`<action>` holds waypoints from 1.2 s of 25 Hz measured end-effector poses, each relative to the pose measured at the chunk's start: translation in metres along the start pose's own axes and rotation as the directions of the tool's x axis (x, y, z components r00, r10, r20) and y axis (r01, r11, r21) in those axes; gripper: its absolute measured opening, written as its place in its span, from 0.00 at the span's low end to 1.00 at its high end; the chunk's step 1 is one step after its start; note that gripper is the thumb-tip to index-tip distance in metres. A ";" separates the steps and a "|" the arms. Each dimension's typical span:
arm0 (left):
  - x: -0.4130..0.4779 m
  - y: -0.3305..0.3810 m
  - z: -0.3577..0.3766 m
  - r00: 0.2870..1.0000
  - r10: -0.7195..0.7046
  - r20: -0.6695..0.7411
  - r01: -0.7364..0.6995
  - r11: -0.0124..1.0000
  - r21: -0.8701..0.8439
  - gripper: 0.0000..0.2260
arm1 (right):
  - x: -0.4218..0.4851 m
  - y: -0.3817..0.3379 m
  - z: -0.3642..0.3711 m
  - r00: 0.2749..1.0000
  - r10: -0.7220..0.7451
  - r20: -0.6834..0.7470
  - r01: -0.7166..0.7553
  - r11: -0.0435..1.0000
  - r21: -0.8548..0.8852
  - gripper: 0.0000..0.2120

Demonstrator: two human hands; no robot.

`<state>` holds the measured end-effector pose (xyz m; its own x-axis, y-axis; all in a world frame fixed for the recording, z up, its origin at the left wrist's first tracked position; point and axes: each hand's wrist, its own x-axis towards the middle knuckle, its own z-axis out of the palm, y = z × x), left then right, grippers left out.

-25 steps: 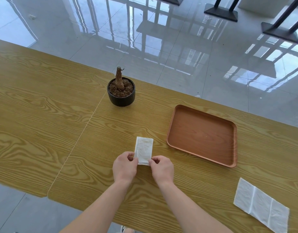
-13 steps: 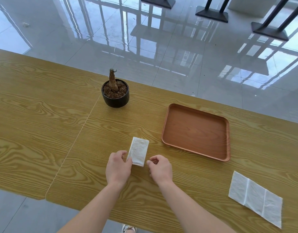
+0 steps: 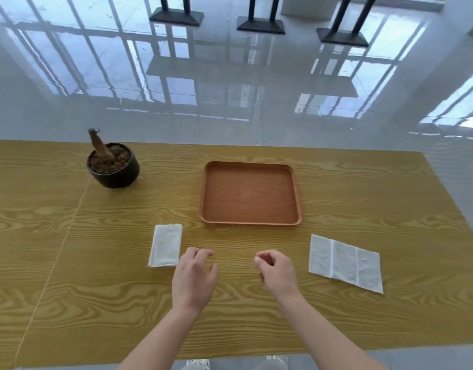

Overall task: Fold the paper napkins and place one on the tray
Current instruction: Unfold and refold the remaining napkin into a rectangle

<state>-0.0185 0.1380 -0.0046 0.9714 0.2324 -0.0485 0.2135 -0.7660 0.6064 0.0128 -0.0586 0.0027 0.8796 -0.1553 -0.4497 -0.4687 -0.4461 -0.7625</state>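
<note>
Hovering over the tabletop, both grips hold nothing. The left grip, fingers relaxed, is just beside the near right corner of 1 folded napkin. The right grip, loosely curled, is near 1 open napkin with 2 creases. Both napkins lie short of the tray.
</note>
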 end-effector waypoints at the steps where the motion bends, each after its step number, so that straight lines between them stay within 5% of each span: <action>1: -0.003 0.009 0.010 1.000 0.018 0.021 -0.018 1.000 0.001 0.12 | 0.001 0.010 -0.016 1.000 0.004 -0.030 -0.004 1.000 -0.002 0.02; 7: -0.017 0.070 0.071 0.980 0.122 0.156 -0.126 0.992 0.016 0.12 | 0.006 0.071 -0.110 0.979 -0.107 -0.173 0.062 0.967 -0.246 0.06; 13: -0.016 0.140 0.130 0.935 0.251 0.252 -0.265 0.964 0.021 0.14 | 0.014 0.117 -0.174 0.945 -0.300 -0.134 0.168 0.791 -0.588 0.15; 19: -0.009 0.162 0.156 0.683 0.520 0.513 -0.703 0.658 0.269 0.19 | 0.013 0.146 -0.189 0.948 -0.305 0.093 0.267 0.601 -0.753 0.20; 24: -0.016 0.126 0.130 0.667 0.555 0.497 -0.738 0.580 0.344 0.14 | 0.005 0.142 -0.169 0.900 -0.365 0.238 0.412 0.536 -0.736 0.23; 28: -0.032 0.077 0.105 0.698 0.604 0.385 -0.716 0.595 0.366 0.04 | -0.009 0.131 -0.134 0.838 -0.419 0.350 0.533 0.483 -0.695 0.22; 30: -0.042 0.053 0.092 0.701 0.641 0.311 -0.710 0.594 0.378 0.06 | -0.015 0.123 -0.111 0.804 -0.450 0.389 0.583 0.467 -0.665 0.21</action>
<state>-0.0381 0.0331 -0.0434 0.8506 -0.5145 0.1082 -0.5241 -0.8464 0.0949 -0.0493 -0.2092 -0.0326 0.8859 0.4186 -0.1999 0.3486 -0.8850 -0.3086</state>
